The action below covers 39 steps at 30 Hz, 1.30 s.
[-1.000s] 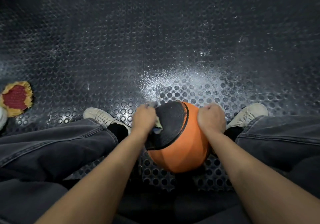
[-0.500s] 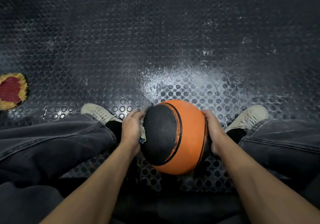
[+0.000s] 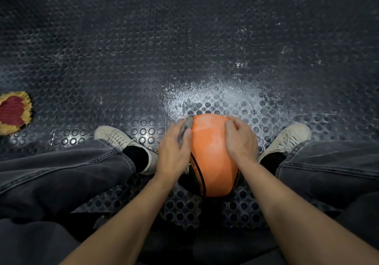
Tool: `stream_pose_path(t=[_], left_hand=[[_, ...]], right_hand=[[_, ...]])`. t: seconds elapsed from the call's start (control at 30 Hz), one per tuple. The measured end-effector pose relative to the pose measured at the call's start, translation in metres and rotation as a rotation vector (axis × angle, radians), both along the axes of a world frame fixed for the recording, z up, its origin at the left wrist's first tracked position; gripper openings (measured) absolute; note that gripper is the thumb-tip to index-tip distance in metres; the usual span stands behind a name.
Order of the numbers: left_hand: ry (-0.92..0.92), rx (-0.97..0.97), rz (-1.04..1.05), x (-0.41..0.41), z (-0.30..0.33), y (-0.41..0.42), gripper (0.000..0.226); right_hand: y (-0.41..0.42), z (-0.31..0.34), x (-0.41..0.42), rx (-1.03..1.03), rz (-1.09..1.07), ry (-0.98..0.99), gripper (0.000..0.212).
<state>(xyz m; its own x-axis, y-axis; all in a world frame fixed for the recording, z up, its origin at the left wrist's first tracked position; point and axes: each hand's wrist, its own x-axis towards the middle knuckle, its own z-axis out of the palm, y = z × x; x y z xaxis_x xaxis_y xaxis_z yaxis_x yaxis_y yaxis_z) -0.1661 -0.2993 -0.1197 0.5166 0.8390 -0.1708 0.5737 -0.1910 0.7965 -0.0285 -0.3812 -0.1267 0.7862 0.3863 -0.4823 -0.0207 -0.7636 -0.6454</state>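
- the basketball [image 3: 211, 152] is between your shoes, low over the studded floor [image 3: 184, 59]; whether it touches the floor is hidden.
- it has turned in the last half second: the black panel has swung down to the left and a pale, smeared orange face is now on top.
- your left hand [image 3: 174, 152] grips a grey rag [image 3: 185, 130] against the ball's upper left.
- your right hand [image 3: 240, 141] has come from the side onto the top, fingers spread loosely, gripping nothing.
- that likely puts a fresh patch up for wiping.

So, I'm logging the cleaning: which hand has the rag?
The left hand: it holds a grey rag against the ball; the right hand is bare.
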Motion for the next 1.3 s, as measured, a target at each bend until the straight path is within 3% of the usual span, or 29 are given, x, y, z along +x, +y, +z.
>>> stream_pose_path(t=[0.13, 0.23, 0.33, 0.47, 0.53, 0.63, 0.7, 0.77, 0.83, 0.93, 1.07, 1.2, 1.3], left_hand=[[0.121, -0.355, 0.167, 0.005, -0.011, 0.037, 0.041], [0.196, -0.284, 0.022, 0.006, 0.000, 0.032, 0.042], [0.098, -0.177, -0.122, -0.005, 0.006, 0.012, 0.038], [0.268, -0.359, -0.061, 0.008, -0.006, 0.028, 0.038], [0.301, -0.389, -0.077, 0.004, -0.007, 0.028, 0.037], [0.151, -0.350, -0.124, -0.011, -0.003, 0.018, 0.028], [0.056, -0.391, -0.095, -0.016, -0.004, 0.016, 0.020], [0.058, -0.517, -0.009, -0.012, -0.012, 0.022, 0.025], [0.099, -0.702, 0.090, -0.009, -0.029, 0.027, 0.053], [0.031, -0.893, 0.230, -0.009, -0.051, 0.029, 0.042], [-0.066, -0.847, 0.256, -0.015, -0.051, 0.018, 0.039], [-0.264, -0.734, 0.386, -0.025, -0.043, 0.014, 0.020], [-0.249, -0.607, 0.314, -0.023, -0.033, 0.013, 0.016]], right_hand=[[-0.008, 0.005, -0.006, 0.055, -0.013, -0.011, 0.042], [-0.016, 0.005, -0.005, 0.087, 0.021, -0.018, 0.039], [-0.024, 0.005, 0.010, 0.137, 0.031, 0.094, 0.028], [-0.018, 0.008, 0.013, 0.030, -0.044, 0.100, 0.022], [-0.019, 0.005, 0.007, -0.051, 0.031, 0.078, 0.027], [-0.022, 0.004, 0.014, -0.098, 0.073, 0.097, 0.031], [-0.021, 0.006, 0.020, -0.115, -0.011, 0.085, 0.038], [-0.021, 0.007, 0.024, -0.196, -0.210, 0.065, 0.042], [-0.022, 0.004, 0.026, -0.293, -0.277, 0.186, 0.053], [-0.021, -0.003, 0.027, -0.286, -0.187, 0.351, 0.068], [-0.021, 0.001, 0.027, -0.228, -0.090, 0.362, 0.056], [-0.013, 0.009, 0.024, -0.097, 0.012, 0.237, 0.045], [-0.008, 0.014, 0.020, 0.007, 0.092, 0.129, 0.032]])
